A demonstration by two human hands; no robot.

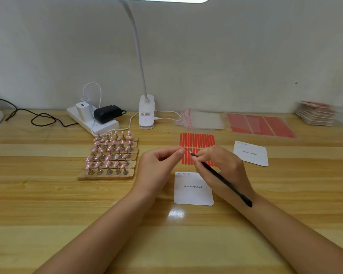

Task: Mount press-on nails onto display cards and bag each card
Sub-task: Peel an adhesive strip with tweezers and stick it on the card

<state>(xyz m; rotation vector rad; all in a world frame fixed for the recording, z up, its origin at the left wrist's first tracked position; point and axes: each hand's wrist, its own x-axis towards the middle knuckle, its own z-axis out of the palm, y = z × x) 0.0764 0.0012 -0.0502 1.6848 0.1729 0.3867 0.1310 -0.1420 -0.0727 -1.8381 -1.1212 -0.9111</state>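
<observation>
Nails [111, 153] all sit on stands left of the left hand [158, 167]; the card [193, 189] below both hands is bare. Left fingertips pinch at a red strip [196, 140], the right hand [219, 165] grips tweezers [220, 177]; mounting and bagging remain.

Near display card [193, 189], white, flat on the worktop [67, 204]: "Handmade Nail" printed in dark type across its middle; a short line of small characters along its top left edge, too small to read; far display card [250, 154], white, lying tilted to the right: the same two-word line at its centre, blurred but recognisable as "Handmade Nail"; small print at its top edge, illegible; clip lamp base [146, 111], white: a label with dark printed lines and a red strip, unreadable; no other legible text, brand or number.
</observation>
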